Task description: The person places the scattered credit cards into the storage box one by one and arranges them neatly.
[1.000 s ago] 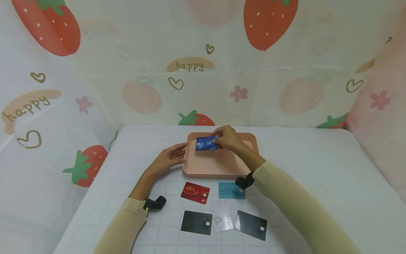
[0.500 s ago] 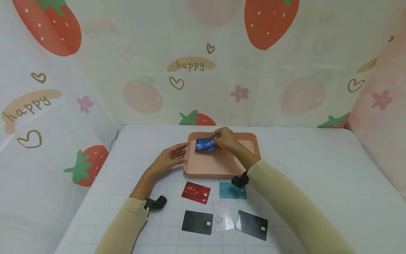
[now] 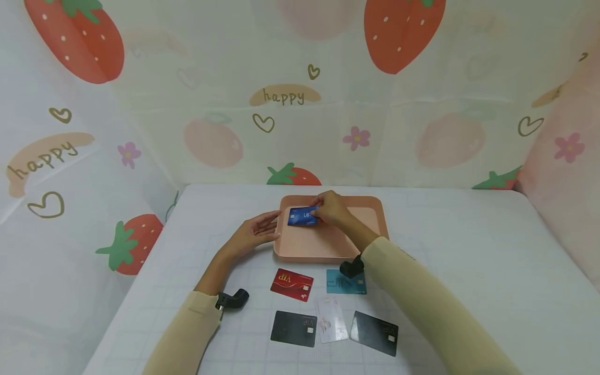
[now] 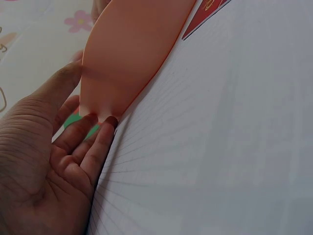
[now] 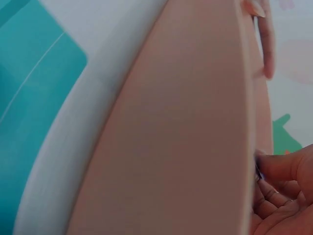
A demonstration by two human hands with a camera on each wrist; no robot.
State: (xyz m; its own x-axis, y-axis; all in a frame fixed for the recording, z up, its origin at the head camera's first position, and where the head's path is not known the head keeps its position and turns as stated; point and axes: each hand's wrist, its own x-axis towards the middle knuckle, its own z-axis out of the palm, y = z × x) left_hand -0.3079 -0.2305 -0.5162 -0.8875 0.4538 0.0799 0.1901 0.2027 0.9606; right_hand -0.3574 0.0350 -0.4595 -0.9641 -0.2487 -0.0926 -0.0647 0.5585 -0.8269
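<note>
A pink tray (image 3: 363, 237) sits at the middle of the white table. My right hand (image 3: 330, 208) pinches a blue VIP card (image 3: 301, 216) low over the tray's far left part. In the right wrist view the tray (image 5: 186, 137) fills the frame, my right hand's fingers (image 5: 281, 188) curl at the lower right, and the card is barely visible. My left hand (image 3: 255, 232) lies open with straight fingers against the tray's left rim. The left wrist view shows those fingers (image 4: 90, 144) touching the tray's edge (image 4: 127, 54).
Several cards lie in front of the tray: a red one (image 3: 291, 284), a teal one (image 3: 346, 282), a black one (image 3: 294, 328), a white one (image 3: 332, 326) and another black one (image 3: 374, 333). Strawberry-print cloth walls surround the table.
My right hand has lowered the blue card slightly toward the tray's floor and drawn back a little. The left hand has stayed at the tray's rim.
</note>
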